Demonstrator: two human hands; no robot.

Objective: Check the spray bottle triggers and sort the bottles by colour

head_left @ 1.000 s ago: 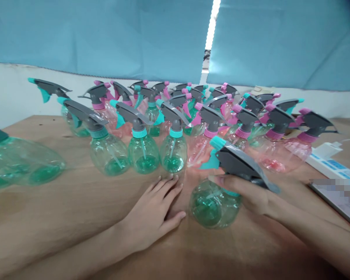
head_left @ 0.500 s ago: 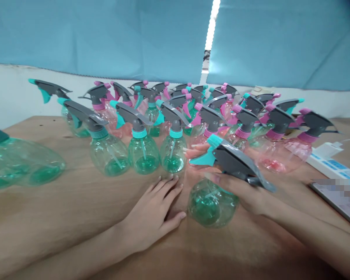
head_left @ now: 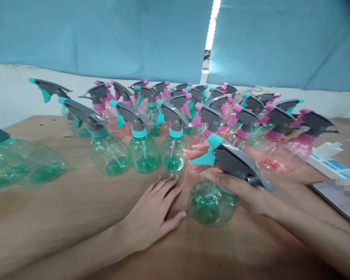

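My right hand (head_left: 245, 190) grips a green spray bottle (head_left: 211, 202) by its neck, under the grey trigger head with a teal nozzle (head_left: 233, 161). The bottle tilts toward me, and my fingertips reach past the trigger. On the wooden table (head_left: 76, 210), my left hand (head_left: 156, 212) lies flat just left of the bottle, fingers stretched out, holding nothing. A row of three green spray bottles (head_left: 142, 149) stands just beyond my left hand.
Several green and pink spray bottles (head_left: 242, 128) crowd the table's back. A green bottle lies on its side (head_left: 20, 161) at the far left. A white power strip (head_left: 326, 155) and a flat device (head_left: 341, 200) sit at the right. Blue curtains hang behind.
My right hand shifted the held bottle slightly left and away from me, and its fingers now reach past the trigger. The left hand has not moved.
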